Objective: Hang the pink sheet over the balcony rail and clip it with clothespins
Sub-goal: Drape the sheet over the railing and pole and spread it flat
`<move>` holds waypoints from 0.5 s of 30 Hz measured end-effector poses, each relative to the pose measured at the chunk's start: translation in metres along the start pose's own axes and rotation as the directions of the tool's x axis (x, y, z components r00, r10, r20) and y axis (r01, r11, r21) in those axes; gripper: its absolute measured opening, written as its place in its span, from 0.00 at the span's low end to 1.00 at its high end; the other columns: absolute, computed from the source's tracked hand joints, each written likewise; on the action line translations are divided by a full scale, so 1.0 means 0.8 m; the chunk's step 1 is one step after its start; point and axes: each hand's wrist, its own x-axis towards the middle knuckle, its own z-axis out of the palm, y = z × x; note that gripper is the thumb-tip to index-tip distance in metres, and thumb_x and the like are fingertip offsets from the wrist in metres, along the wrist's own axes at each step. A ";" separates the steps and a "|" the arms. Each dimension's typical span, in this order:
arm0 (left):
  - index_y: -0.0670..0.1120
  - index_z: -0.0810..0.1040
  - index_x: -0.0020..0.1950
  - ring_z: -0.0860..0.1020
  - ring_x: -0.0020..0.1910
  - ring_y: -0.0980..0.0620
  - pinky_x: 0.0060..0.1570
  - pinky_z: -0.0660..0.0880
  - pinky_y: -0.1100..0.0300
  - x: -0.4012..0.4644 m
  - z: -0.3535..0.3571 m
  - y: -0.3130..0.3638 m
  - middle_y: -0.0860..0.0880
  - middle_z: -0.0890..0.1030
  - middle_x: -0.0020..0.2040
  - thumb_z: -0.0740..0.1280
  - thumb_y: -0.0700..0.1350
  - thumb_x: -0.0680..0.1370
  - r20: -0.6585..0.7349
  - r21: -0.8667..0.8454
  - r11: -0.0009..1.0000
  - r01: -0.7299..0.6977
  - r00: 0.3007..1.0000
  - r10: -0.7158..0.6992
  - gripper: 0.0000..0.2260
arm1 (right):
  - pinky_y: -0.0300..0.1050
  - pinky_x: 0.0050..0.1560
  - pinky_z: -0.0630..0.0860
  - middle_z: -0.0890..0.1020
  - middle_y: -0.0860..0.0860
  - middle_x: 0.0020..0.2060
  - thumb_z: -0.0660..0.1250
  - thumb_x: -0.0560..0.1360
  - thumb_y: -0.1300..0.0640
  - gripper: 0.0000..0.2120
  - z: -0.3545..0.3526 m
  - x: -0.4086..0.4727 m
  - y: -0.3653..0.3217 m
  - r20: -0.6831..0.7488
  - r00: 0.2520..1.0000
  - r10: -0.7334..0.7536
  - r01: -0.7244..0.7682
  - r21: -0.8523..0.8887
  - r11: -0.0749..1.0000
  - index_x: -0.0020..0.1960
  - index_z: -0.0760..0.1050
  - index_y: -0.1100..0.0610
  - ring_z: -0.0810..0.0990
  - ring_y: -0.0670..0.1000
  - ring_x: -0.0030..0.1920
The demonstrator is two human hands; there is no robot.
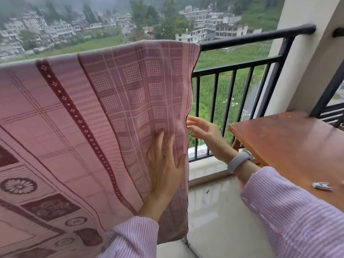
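Note:
The pink patterned sheet (78, 116) hangs draped over the black balcony rail (256, 37), covering the rail's left stretch down to near the floor. My left hand (163, 164) lies flat against the sheet near its right edge, fingers spread. My right hand (204, 133) is just past that right edge, fingers apart and empty, a pale wristband on the wrist. A small white clothespin (323, 186) lies on the wooden table at the right. No clothespin shows on the sheet.
A brown wooden table (290, 142) stands at the right against the railing. A cream pillar (307, 58) meets the rail's right end. Glossy floor tiles (214, 211) lie below. Beyond the bars are green fields and buildings.

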 end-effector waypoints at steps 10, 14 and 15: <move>0.45 0.63 0.63 0.61 0.69 0.36 0.62 0.64 0.39 0.020 0.049 0.013 0.36 0.63 0.70 0.76 0.44 0.63 -0.050 -0.039 0.985 0.166 0.985 -0.168 0.33 | 0.30 0.42 0.75 0.80 0.53 0.41 0.66 0.73 0.63 0.07 0.012 0.026 0.024 -0.077 0.995 0.059 -0.065 -0.079 0.995 0.51 0.77 0.61 0.76 0.46 0.41; 0.44 0.68 0.56 0.60 0.70 0.39 0.62 0.67 0.39 0.026 0.057 0.008 0.37 0.64 0.70 0.72 0.40 0.68 -0.118 -0.118 0.977 0.179 0.974 -0.192 0.21 | 0.39 0.43 0.73 0.77 0.50 0.37 0.60 0.77 0.62 0.04 0.006 0.029 0.026 -0.115 0.993 0.002 -0.019 -0.147 0.989 0.46 0.73 0.60 0.74 0.47 0.39; 0.43 0.68 0.55 0.62 0.69 0.39 0.61 0.68 0.41 0.025 0.057 0.006 0.37 0.65 0.69 0.71 0.39 0.68 -0.150 -0.148 0.977 0.151 0.973 -0.174 0.19 | 0.43 0.44 0.73 0.76 0.52 0.38 0.59 0.77 0.63 0.04 0.003 0.027 0.028 -0.111 0.994 -0.020 0.002 -0.162 0.987 0.45 0.72 0.60 0.73 0.49 0.40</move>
